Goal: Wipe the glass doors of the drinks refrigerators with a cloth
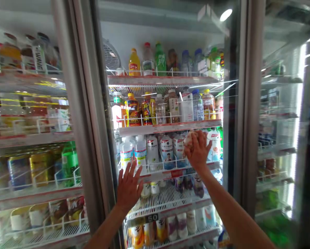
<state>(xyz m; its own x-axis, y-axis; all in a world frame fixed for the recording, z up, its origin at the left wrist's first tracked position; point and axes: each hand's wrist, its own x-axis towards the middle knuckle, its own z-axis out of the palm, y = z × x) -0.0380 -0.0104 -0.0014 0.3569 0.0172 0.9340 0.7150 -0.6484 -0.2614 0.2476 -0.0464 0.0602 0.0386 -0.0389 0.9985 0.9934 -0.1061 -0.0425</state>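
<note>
"Where does your feed put us?"
"I'm watching from afar as a glass door fronts a lit drinks cooler, a ceiling lamp's reflection glaring at its upper right."
"And the materials?"
"I see grey metal frames upright on either side, white wire shelves ribbed like grates, and smooth plastic bottles ranked behind low rails. Shiny cylindrical cans line the section at left."
"The hands?"
"I have both arms raised. The right hand is half-spread, fingers bent over a pale, crumpled cloth held up at the glass, before the third shelf's bottles. The left hand, lower, is spread wide, fingers fanned upward, nothing in its grip; whether its palm touches the pane, I cannot tell."
</note>
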